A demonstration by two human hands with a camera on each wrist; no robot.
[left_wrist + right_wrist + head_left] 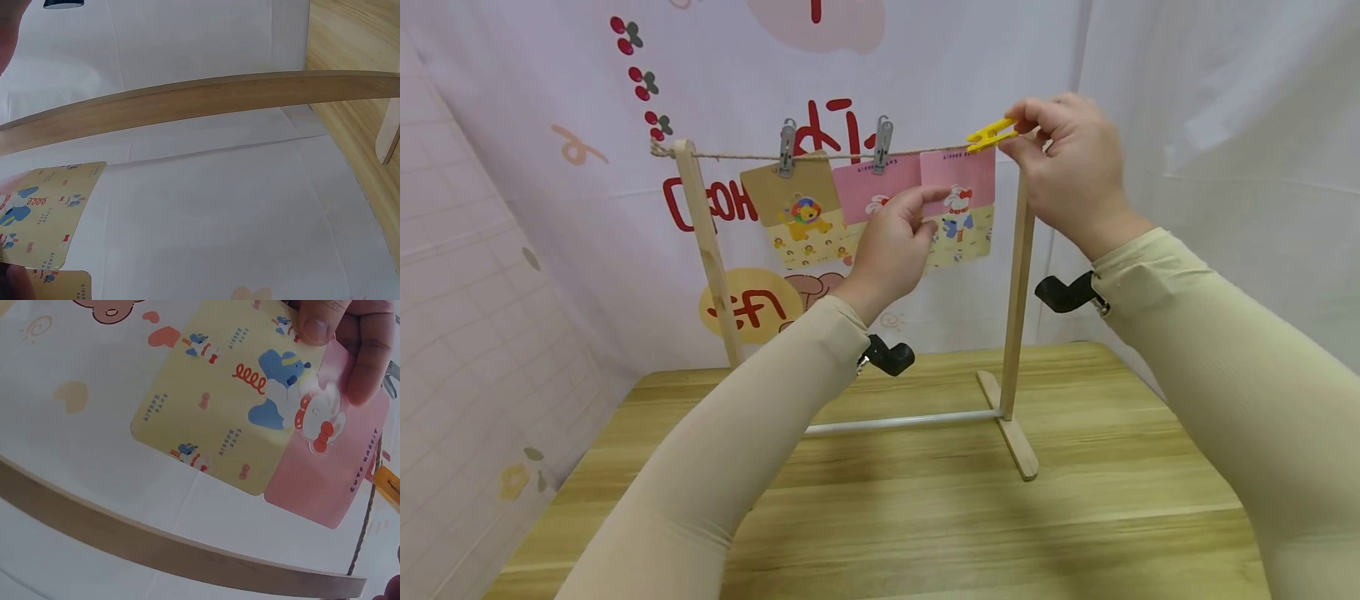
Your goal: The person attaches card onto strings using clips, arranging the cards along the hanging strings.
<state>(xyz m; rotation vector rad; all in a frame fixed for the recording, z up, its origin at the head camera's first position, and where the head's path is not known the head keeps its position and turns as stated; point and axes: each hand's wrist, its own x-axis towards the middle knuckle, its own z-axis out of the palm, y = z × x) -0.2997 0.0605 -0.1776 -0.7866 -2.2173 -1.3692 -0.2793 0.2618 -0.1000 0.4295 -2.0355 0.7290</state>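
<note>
A pink-and-yellow rabbit card point(972, 223) hangs upright at the right end of the twine line point(737, 157). My left hand point(895, 242) holds this card by its left side, thumb and forefinger across its front in the right wrist view. My right hand point(1071, 162) pinches a yellow clothespin point(992, 135) by its handle end. The pin's tips point left, at the line above the card's top edge. A similar pink card point(868, 179) and a brown lion card point(775, 187) hang further left, under grey clothespins point(882, 143). My left hand covers part of the middle card.
The twine runs between two wooden posts point(1017, 308) of a stand. A white rod point(902, 421) joins the posts low down, and a wooden foot point(1018, 446) rests on the wood-grain table point(925, 525). A printed white cloth point(970, 50) hangs behind.
</note>
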